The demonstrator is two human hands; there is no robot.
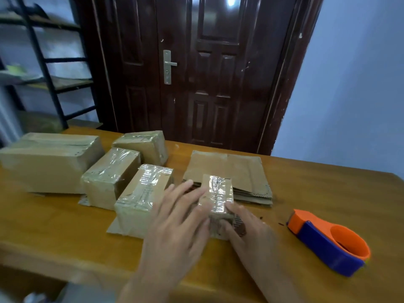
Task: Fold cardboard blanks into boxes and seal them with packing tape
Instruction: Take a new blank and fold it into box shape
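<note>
small box (218, 194): taped shut — upright on the table
flat blanks (231, 169): stacked just behind it
tape dispenser (328, 241): orange and blue — lying well right

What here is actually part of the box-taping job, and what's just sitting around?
Part of the job:
small box, touched by left hand and right hand
flat blanks
tape dispenser
four taped boxes, e.g.

Just around:
shelf rack
door
table
</note>
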